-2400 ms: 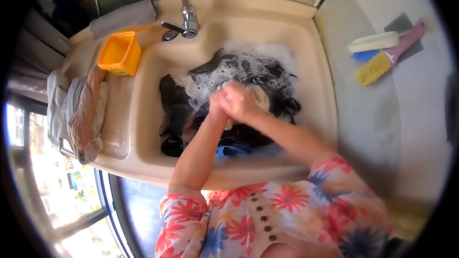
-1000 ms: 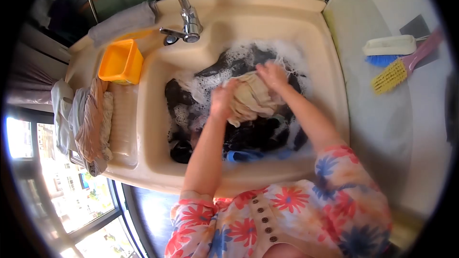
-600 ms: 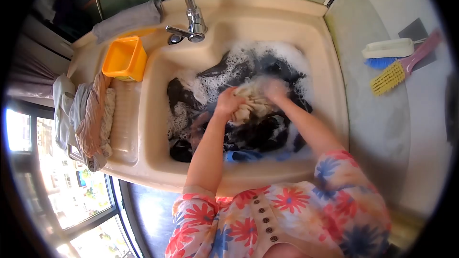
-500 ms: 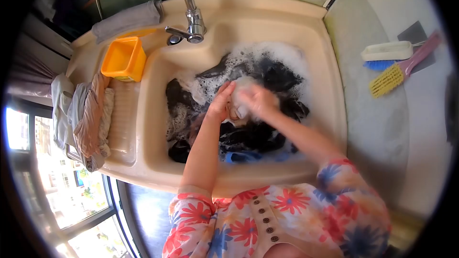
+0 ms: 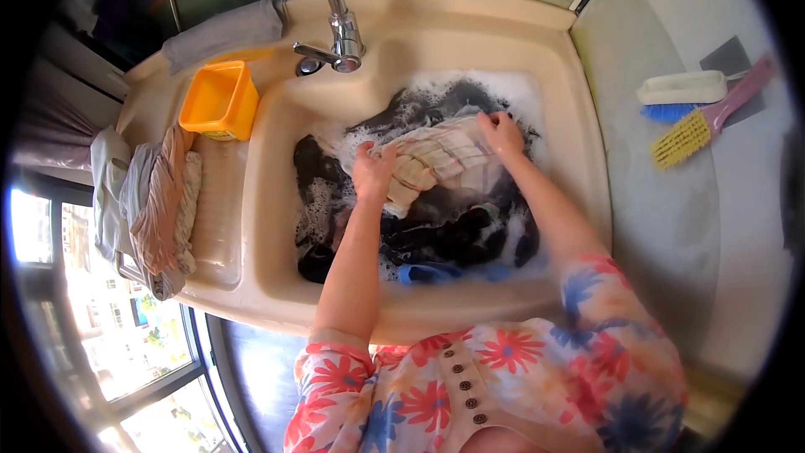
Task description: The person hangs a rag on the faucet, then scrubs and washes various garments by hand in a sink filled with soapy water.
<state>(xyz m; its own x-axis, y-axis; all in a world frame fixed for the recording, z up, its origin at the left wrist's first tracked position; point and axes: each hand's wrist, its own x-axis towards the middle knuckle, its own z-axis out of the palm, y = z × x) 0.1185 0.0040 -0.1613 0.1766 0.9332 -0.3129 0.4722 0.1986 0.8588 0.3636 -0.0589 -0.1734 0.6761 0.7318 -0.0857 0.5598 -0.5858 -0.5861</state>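
A light checked cloth (image 5: 444,153) is stretched between my hands over the sink (image 5: 595,201). My left hand (image 5: 373,173) grips its left end, fingers closed on the fabric. At the upper right corner, my right hand (image 5: 501,132) pinches the cloth. Beneath it, dark wet clothes (image 5: 436,235) lie in soapy water with white foam (image 5: 524,92). A blue cloth (image 5: 432,273) shows at the near side of the basin.
The tap (image 5: 344,42) stands behind the basin. Left of it are a yellow tub (image 5: 220,101), a grey towel (image 5: 226,33) and a pile of folded clothes (image 5: 155,201). A white brush with blue bristles (image 5: 681,91) and a pink-handled brush (image 5: 696,130) are at the right.
The light cloth was bunched between my two hands, which were close together. Now it is spread out, with my right hand moved up and right and my left hand slightly left.
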